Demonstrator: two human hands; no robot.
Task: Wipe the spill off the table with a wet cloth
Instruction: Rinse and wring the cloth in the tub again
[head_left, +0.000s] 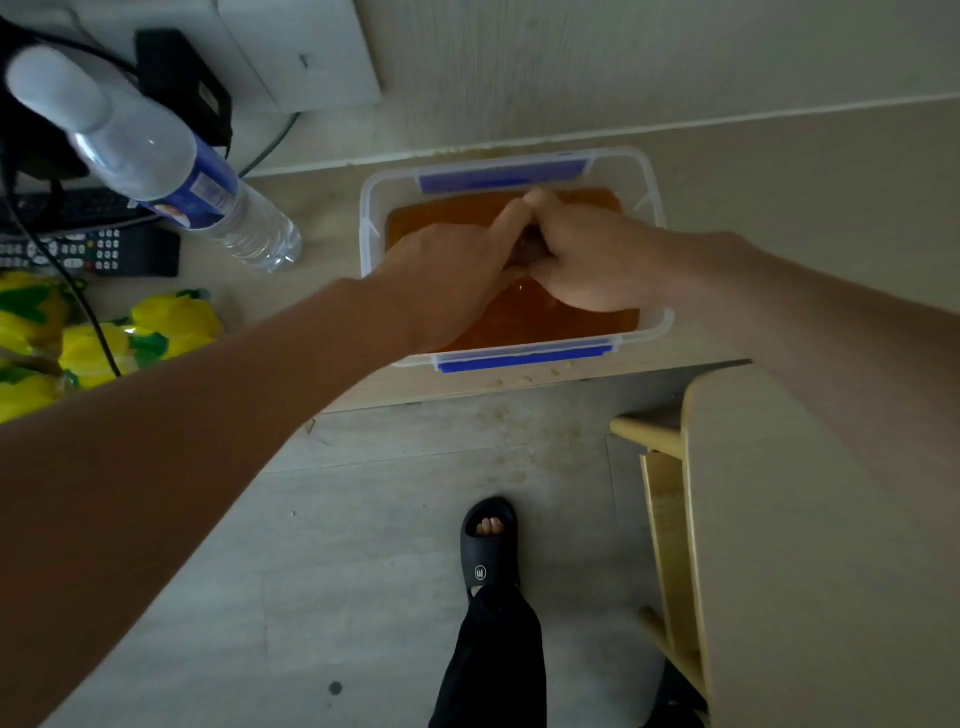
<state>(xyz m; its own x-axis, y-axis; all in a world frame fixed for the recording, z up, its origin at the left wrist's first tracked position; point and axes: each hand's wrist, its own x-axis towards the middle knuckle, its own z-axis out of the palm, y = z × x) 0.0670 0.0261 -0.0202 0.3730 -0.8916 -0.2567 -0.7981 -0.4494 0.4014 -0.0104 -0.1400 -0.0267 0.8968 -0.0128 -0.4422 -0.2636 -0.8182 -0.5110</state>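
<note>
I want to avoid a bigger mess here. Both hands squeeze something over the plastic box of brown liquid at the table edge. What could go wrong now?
1. The plastic box sits right at the table edge; a push from the left hand or right hand could slop liquid onto the floor.
2. Drips from the dark cloth may land outside the box.
3. The water bottle stands near the left forearm, and an elbow could tip it.

A home living room: TV remote (88, 253), water bottle (156, 156), wooden chair (670, 499), slippered foot (488, 545).
</note>
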